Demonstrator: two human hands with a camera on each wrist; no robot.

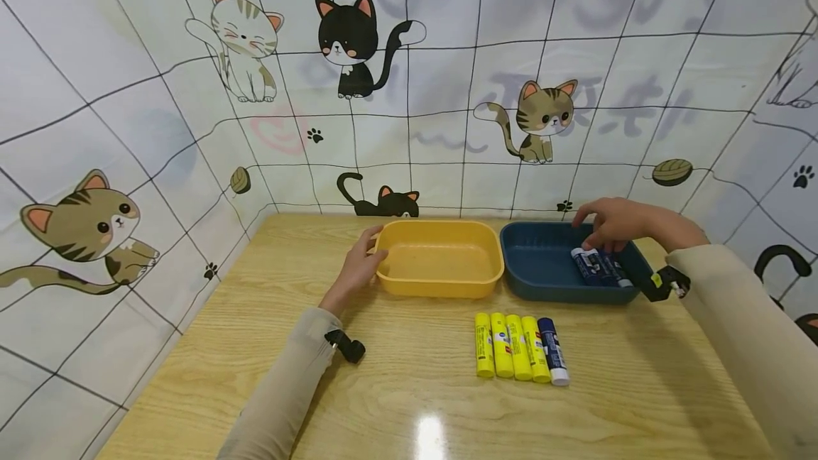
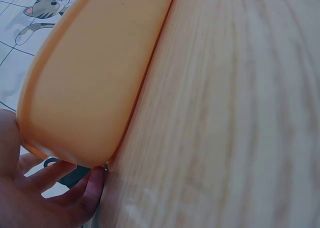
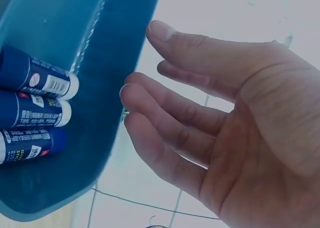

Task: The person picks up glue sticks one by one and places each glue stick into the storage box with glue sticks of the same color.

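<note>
Nearest, at the lower right of centre in the head view, four yellow glue sticks (image 1: 517,348) lie side by side on the wood-grain tabletop (image 1: 396,375), with one blue glue stick (image 1: 552,348) at the right end of their row, its white cap toward the bottom of the frame. That one is best lifted from its outer side, where no neighbour crowds the fingers (a pinch from between would likely nudge the yellow ones askew). Farther up, at centre, the left hand (image 1: 356,266) grips the left end of the yellow plastic tray (image 1: 441,288); a light hold should steady it without sliding it into the navy plastic tray (image 1: 569,293) just beside it. In that navy tray, right of centre, three blue glue sticks (image 1: 599,267) lie side by side. The step in hand looks like laying blue sticks there, so setting each one parallel and low seems wise. Above them the right hand (image 1: 616,222) has its fingers loosely parted, holding nothing; lifting it straight up should spare the row. Behind everything, the cat-patterned wall covering (image 1: 447,133) fills the upper frame.
</note>
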